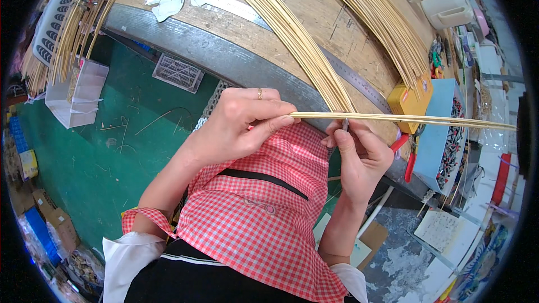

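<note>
Between the fingertips of both hands runs a pair of thin bamboo strips, lying level across the lap over the red checked apron. The left hand is closed on the strips' near end, thumb and forefinger pinching it. The right hand grips them further along, thumb pressed up from below beside a small metal blade that stands upright between its fingers. Beyond the right fingers the strips extend unsupported over the blue tray of small parts. Risks, as judged from this position: the blade sits just beside the right thumb, so a slip along the strip could cut it; uneven pinch pressure could let the two strips slide apart or twist; the long free end could sag, snap, or sweep against the yellow box. Curved bamboo bundles on the wooden bench lie above the fingers, well apart.
</note>
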The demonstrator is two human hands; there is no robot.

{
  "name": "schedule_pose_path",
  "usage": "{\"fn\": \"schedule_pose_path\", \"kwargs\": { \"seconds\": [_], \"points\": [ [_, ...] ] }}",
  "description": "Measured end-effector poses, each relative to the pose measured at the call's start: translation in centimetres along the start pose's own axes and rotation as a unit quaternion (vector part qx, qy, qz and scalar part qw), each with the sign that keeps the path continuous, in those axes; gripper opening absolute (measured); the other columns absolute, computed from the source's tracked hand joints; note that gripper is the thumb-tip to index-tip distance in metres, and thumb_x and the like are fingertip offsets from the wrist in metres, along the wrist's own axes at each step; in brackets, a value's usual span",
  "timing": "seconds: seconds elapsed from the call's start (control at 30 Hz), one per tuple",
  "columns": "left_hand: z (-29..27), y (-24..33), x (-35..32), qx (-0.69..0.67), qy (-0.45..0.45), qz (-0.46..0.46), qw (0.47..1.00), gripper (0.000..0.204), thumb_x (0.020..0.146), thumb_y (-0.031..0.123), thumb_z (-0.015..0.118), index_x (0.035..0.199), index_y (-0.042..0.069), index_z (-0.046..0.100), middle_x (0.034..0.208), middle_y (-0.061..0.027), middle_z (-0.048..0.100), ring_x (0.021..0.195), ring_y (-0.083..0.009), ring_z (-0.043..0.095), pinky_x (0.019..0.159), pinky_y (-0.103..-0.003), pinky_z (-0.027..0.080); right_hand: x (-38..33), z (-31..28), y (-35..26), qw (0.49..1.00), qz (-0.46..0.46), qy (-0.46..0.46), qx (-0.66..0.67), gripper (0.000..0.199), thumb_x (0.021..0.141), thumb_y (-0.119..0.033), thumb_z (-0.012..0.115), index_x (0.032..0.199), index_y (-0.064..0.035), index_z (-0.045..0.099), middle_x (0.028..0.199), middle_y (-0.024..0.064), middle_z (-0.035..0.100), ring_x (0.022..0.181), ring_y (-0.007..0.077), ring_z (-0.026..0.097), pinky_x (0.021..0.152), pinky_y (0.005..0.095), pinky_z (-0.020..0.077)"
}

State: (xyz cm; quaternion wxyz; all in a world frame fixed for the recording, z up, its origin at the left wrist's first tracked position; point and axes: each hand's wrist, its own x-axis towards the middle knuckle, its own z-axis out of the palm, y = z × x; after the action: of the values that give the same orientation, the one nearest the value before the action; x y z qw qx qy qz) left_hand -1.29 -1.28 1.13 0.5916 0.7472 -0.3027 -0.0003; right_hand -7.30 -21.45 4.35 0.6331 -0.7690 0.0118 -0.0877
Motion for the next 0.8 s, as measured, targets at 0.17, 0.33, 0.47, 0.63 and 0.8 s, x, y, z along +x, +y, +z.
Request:
{"fn": "schedule_pose_path", "kwargs": {
  "seconds": [0.17, 0.33, 0.47, 0.63, 0.8],
  "points": [
    [-1.2, -0.3, 0.1, -0.008, -0.043, -0.027, 0.999, 0.011, 0.078, 0.004, 0.065, 0.087, -0.002, 0.069, 0.069, -0.0113, 0.062, 0.059, -0.0211, 0.059, 0.054, -0.029, 0.043, 0.6, -2.0, 0.8, 0.995, -0.098, 0.004, 0.019, 0.031, 0.085, -0.002, 0.061, 0.114, 0.0091, 0.057, 0.109, 0.0206, 0.062, 0.099, 0.0250, 0.062, 0.078, 0.0326, 0.0535],
    [-2.4, -1.8, 0.0, -0.062, -0.105, -0.048, 0.991, 0.016, 0.081, 0.011, 0.065, 0.088, -0.002, 0.069, 0.068, -0.0127, 0.062, 0.059, -0.0218, 0.059, 0.054, -0.031, 0.042, 1.8, -5.9, -0.5, 0.953, -0.116, 0.132, 0.245, 0.034, 0.092, -0.019, 0.059, 0.117, 0.0031, 0.057, 0.109, 0.0217, 0.061, 0.077, 0.0200, 0.062, 0.056, 0.0290, 0.0533],
    [-3.8, -2.5, -0.1, -0.064, -0.142, -0.092, 0.983, 0.019, 0.080, 0.014, 0.065, 0.089, -0.002, 0.069, 0.072, -0.0130, 0.065, 0.062, -0.0200, 0.060, 0.058, -0.031, 0.045, 1.6, -7.2, 0.9, 0.950, -0.119, 0.108, 0.269, 0.024, 0.090, -0.017, 0.061, 0.103, 0.0026, 0.062, 0.096, 0.0202, 0.064, 0.061, 0.0181, 0.059, 0.048, 0.0272, 0.0503],
    [-4.7, -2.4, -0.1, 0.010, -0.036, -0.023, 0.999, 0.026, 0.078, 0.016, 0.067, 0.098, -0.001, 0.069, 0.087, -0.0129, 0.069, 0.081, -0.0217, 0.065, 0.071, -0.031, 0.050, 1.0, -1.4, 1.3, 0.958, -0.068, 0.093, 0.262, 0.009, 0.085, 0.000, 0.060, 0.091, 0.0042, 0.066, 0.084, 0.0210, 0.067, 0.063, 0.0226, 0.065, 0.055, 0.0316, 0.0558],
    [-3.5, 3.0, 0.5, 0.070, 0.030, 0.031, 0.997, 0.027, 0.071, 0.008, 0.072, 0.098, 0.001, 0.070, 0.091, -0.0122, 0.069, 0.085, -0.0230, 0.066, 0.071, -0.031, 0.051, 0.1, 4.9, 2.3, 0.962, -0.043, -0.025, 0.267, 0.016, 0.078, 0.013, 0.059, 0.092, 0.0072, 0.067, 0.088, 0.0195, 0.068, 0.074, 0.0232, 0.067, 0.066, 0.0316, 0.0569]
  ]
}}
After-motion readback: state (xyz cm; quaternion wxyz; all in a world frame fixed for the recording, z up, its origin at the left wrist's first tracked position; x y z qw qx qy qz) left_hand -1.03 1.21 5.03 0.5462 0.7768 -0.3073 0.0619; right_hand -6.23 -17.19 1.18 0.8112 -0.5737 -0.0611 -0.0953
